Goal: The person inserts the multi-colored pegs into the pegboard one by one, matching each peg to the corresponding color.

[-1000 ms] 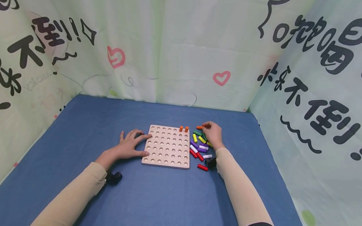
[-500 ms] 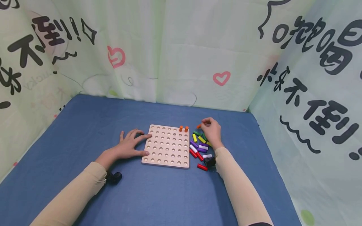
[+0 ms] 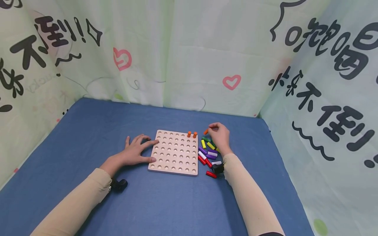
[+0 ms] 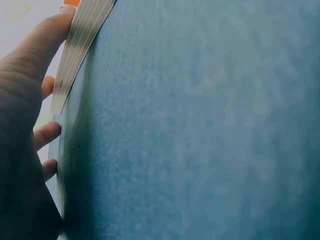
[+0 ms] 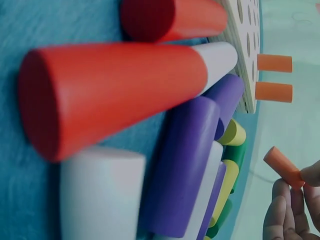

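Observation:
My left hand (image 3: 134, 152) lies at the left side of a square wooden pegboard (image 3: 174, 172), fingers spread. Its thumb (image 4: 47, 40) and index finger touch the board's edge, the other fingers sitting off it on the left. Two orange pegs stand upright in the board's far row, near its right corner. Between thumb and fingertips my right hand (image 3: 221, 139) pinches another orange peg (image 5: 282, 166), tilted and raised just right of the board's far corner. Below that hand lie loose green, yellow, purple, white and red pegs.
Blue cloth (image 3: 165, 203) covers the table. A loose red peg (image 3: 211, 174) lies nearest the front, beside the black camera (image 3: 218, 168) on the right wrist. Printed pale curtains (image 3: 195, 55) enclose the back and both sides.
My right hand has lifted the orange peg and shifted slightly left toward the board, the peg tilting from flat to slanted. The left hand and pegboard have stayed put.

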Demonstrator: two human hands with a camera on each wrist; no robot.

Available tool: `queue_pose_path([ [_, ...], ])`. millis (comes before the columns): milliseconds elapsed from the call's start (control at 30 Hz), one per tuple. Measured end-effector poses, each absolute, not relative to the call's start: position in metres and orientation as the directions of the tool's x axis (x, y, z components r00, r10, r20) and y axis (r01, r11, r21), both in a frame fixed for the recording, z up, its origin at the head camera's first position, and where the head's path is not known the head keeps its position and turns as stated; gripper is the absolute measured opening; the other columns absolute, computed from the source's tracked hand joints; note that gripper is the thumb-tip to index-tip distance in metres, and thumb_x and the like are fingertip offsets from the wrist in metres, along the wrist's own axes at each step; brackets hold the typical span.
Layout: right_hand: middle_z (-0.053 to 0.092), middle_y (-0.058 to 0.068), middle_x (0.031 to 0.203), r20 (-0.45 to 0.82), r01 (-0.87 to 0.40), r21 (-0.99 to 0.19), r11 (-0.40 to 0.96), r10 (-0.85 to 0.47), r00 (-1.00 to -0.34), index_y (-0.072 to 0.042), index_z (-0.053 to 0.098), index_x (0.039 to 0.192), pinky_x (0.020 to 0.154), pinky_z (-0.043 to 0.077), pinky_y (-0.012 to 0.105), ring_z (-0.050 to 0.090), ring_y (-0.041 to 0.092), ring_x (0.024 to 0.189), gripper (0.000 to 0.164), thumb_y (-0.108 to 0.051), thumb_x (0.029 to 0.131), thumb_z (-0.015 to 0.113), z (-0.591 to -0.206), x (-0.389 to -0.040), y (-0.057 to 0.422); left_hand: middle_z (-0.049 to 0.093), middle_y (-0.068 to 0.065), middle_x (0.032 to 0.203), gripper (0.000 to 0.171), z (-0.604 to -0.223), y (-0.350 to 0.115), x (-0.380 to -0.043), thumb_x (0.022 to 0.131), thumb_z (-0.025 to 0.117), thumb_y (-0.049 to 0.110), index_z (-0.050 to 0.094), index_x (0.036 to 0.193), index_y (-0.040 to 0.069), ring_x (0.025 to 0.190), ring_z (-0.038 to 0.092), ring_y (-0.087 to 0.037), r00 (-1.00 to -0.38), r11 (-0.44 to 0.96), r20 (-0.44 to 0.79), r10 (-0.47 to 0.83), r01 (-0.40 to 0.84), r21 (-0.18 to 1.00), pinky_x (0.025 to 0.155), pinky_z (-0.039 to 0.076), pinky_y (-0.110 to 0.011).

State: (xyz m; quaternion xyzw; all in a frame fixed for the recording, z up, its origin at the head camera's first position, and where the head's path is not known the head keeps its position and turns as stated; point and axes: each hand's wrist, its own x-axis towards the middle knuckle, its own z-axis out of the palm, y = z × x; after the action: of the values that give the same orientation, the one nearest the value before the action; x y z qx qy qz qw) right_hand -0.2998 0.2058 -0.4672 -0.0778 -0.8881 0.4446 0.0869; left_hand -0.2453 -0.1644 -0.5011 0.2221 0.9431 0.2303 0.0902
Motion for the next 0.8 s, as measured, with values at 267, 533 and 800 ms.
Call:
queue_pose_path([
  [267, 0.072, 0.014, 0.116, 0.103, 0.033, -0.805, 0.593, 0.194, -0.976, -0.007, 0.07, 0.114, 0.089, 0.057, 0.046, 0.069, 0.03, 0.107, 0.019, -0.02, 0.101, 0.067, -0.463, -0.298, 0.202, 0.035, -0.014, 0.159, 0.086, -0.504, -0.165, -0.247, 0.088, 0.068, 0.071, 0.038, 0.161, 0.036, 0.155, 0.015, -0.044, -0.888, 0.8, -0.061, 0.455, 0.378, 0.467, 0.113, -0.011, -0.08],
  [533, 0.071, 0.012, 0.114, 0.127, 0.005, -0.804, 0.595, 0.179, -0.976, -0.009, 0.07, 0.113, 0.085, 0.057, 0.045, 0.069, 0.029, 0.105, 0.017, -0.021, 0.1, 0.068, -0.459, -0.299, 0.195, 0.036, -0.014, 0.159, 0.086, -0.502, -0.164, -0.247, 0.087, 0.069, 0.07, 0.039, 0.16, 0.035, 0.155, 0.015, -0.045, -0.891, 0.802, -0.068, 0.448, 0.367, 0.472, 0.112, -0.01, -0.08],
  [800, 0.072, 0.012, 0.111, 0.145, -0.018, -0.808, 0.589, 0.169, -0.975, -0.009, 0.07, 0.11, 0.083, 0.057, 0.045, 0.068, 0.028, 0.102, 0.018, -0.024, 0.1, 0.069, -0.456, -0.295, 0.183, 0.036, -0.014, 0.159, 0.086, -0.503, -0.163, -0.247, 0.088, 0.069, 0.07, 0.039, 0.16, 0.035, 0.155, 0.014, -0.045, -0.89, 0.8, -0.071, 0.451, 0.368, 0.474, 0.112, -0.011, -0.08],
])
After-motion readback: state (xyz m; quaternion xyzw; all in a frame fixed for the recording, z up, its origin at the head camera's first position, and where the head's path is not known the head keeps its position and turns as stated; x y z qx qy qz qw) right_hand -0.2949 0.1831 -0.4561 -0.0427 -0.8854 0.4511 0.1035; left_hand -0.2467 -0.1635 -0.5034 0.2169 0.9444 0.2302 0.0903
